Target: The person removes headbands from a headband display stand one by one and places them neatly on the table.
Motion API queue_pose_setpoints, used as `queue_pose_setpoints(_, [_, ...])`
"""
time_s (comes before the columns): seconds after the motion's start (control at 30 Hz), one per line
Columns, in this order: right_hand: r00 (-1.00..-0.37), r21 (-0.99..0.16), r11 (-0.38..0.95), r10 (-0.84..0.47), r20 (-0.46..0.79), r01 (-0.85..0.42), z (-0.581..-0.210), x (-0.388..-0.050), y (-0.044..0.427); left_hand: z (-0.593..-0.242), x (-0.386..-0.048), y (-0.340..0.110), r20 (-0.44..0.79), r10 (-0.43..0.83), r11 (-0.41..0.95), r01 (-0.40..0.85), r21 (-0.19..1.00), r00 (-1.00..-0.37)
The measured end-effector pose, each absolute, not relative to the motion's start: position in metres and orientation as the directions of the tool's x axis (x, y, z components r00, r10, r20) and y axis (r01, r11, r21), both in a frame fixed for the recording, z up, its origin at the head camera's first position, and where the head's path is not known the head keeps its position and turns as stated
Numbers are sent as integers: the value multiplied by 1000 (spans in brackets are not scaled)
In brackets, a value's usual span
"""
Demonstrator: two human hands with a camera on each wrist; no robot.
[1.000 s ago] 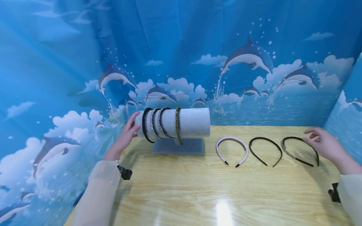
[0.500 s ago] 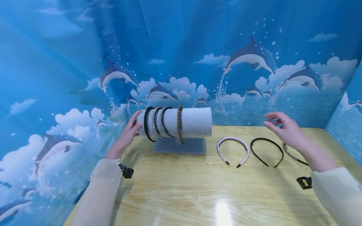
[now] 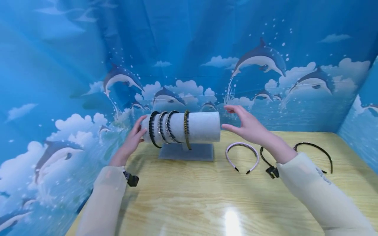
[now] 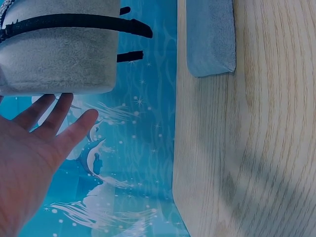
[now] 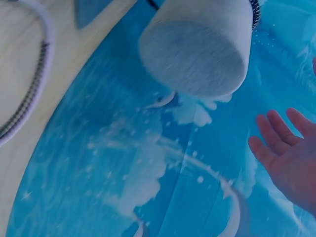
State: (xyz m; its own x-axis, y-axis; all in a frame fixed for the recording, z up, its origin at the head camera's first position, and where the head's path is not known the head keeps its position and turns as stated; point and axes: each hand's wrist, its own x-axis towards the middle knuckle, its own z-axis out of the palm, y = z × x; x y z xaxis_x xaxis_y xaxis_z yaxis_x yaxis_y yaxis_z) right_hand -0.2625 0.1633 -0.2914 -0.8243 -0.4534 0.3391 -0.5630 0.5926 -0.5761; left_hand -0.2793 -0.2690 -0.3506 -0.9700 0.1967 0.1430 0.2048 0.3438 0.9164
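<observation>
Steadying the roll: the left hand is resting nearly straight, spread fingers against the left end of the grey roll, not curling round it
Right hand: hovering just beside the roll's right end, thumb and fingers standing wide apart, holding nothing
Headbands on the roll: a black headband, two silver-studded headbands and a gold headband are sitting left to right above the base
Table: a lilac headband and two dark headbands are lying right of the base, the right arm partly covering the dark pair
Step in hand: seemingly bracing the roll from both ends
Next move: probably calling for right fingers closing gently on the bare end, keeping everything level
</observation>
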Motion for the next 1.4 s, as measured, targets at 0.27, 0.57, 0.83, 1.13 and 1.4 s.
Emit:
queue_pose_setpoints(0.27, [-836,-599,600,-487,252,-530,-279,-281,116,-352,-278,-270,149,195,339,209,917,-969])
queue_pose_setpoints(0.57, [-841,-567,651,-518,154,-505,-282,-304,74,-351,-278,-268,157,198,341,218,915,-968])
queue_pose_setpoints(0.83, [-827,-562,645,-546,134,-517,-292,-311,49,-349,-277,-267,167,195,337,226,914,-966])
queue_pose_setpoints(1.13, [-833,-435,723,-534,143,-537,-298,-314,38,-352,-277,-266,172,212,329,236,914,-962])
queue_pose_setpoints(1.4, [-821,-358,744,-554,142,-564,-298,-317,35,-353,-278,-269,189,204,341,251,906,-961])
